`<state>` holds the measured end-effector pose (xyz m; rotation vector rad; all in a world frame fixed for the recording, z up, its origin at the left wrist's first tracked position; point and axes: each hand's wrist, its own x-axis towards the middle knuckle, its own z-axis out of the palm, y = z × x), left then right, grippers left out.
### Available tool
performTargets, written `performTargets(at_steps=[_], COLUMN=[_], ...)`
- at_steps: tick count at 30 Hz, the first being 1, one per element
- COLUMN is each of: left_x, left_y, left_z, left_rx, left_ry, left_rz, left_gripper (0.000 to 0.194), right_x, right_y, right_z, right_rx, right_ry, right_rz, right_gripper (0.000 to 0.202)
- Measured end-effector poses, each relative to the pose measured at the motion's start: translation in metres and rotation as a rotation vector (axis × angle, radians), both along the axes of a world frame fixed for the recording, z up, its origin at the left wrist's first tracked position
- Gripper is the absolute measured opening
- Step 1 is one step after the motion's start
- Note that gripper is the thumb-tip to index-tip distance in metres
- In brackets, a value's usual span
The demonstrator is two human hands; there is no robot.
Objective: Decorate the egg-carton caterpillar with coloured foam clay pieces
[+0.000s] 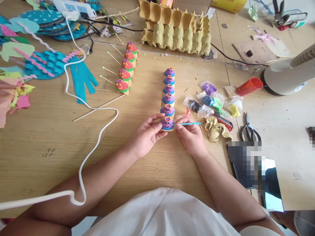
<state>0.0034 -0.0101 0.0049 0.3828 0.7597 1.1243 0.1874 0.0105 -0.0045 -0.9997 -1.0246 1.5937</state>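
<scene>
A row of several egg-carton cups with purple tops, blue rims and orange rings runs away from me. My left hand [147, 135] holds the nearest purple cup [167, 123] between thumb and fingers. In my right hand [190, 135] is a thin blue tool [189, 123], pinched, its tip touching or very near the right side of that cup's face. Left of this row stands another row of cups, with a red and green cup [122, 86] nearest. Bags of coloured clay, one with blue clay [208, 100], lie right of the purple row.
A white cable [98, 141] crosses the table at left. Egg cartons [182, 37] lie at the back. At right are torn carton scraps [214, 129], a red cutter [222, 121], scissors [249, 129], a red cup [249, 87], a lamp base [280, 77] and a dark tablet [242, 167].
</scene>
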Motion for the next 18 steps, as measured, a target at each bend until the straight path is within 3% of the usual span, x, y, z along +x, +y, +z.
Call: performTargets(at_steps=[18], left_x=[-0.0004], left_y=[-0.0003], left_z=[-0.0004], left_rx=[0.014], left_ry=[0.011], left_rz=[-0.013], left_gripper=[0.032], right_x=[0.0015], right_y=[-0.0007], right_z=[-0.0009], right_rx=[0.015], right_ry=[-0.025], right_rz=[-0.004], right_gripper=[0.035])
